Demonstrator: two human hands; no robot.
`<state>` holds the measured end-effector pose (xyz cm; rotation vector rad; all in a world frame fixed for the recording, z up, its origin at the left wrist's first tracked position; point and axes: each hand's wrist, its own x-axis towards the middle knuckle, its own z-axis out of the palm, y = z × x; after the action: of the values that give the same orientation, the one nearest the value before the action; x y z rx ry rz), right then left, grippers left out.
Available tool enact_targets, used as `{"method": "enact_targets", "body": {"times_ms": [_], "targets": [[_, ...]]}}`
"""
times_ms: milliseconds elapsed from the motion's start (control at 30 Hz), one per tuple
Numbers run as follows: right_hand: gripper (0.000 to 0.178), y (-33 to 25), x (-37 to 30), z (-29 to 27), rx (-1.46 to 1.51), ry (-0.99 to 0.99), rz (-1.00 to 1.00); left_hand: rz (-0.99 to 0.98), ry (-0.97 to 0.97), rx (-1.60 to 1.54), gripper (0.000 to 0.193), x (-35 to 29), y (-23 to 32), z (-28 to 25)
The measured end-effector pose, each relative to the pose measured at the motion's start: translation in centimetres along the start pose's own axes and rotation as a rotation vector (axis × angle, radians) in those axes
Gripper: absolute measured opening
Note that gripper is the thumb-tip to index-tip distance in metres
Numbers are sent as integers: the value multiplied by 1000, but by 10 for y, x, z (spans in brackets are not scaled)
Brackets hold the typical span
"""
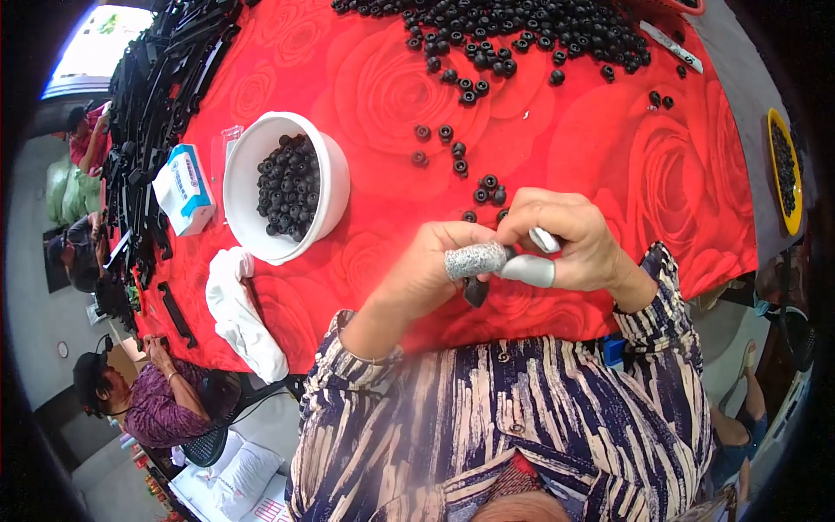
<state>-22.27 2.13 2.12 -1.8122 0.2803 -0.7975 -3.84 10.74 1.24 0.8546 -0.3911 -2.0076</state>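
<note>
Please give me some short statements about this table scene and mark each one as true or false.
1. The white bowl holds small black parts. True.
2. The tablecloth is plain blue. False: it is red with a rose pattern.
3. The left hand and right hand meet over the table edge. True.
4. Both thumbs are bare. False: finger covers sit on them.
5. The white cloth lies inside the bowl. False: it lies beside it.

Small black rubber part (476, 291), dark, rounded, pinched between fingers (474, 260) above red tablecloth.
</note>
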Motion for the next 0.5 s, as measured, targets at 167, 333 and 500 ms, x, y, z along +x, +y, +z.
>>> {"method": "enact_targets", "body": {"times_ms": [167, 333, 500], "targets": [[29, -1, -2, 7, -284, 141, -139, 99, 84, -114, 24, 0, -10, 3], [34, 1, 1, 7, -342, 106, -243, 143, -31, -118, 21, -4, -12, -6], [39, 2, -3, 9, -467, 124, -364, 247, 43, 9, 22, -8, -11, 4]]}}
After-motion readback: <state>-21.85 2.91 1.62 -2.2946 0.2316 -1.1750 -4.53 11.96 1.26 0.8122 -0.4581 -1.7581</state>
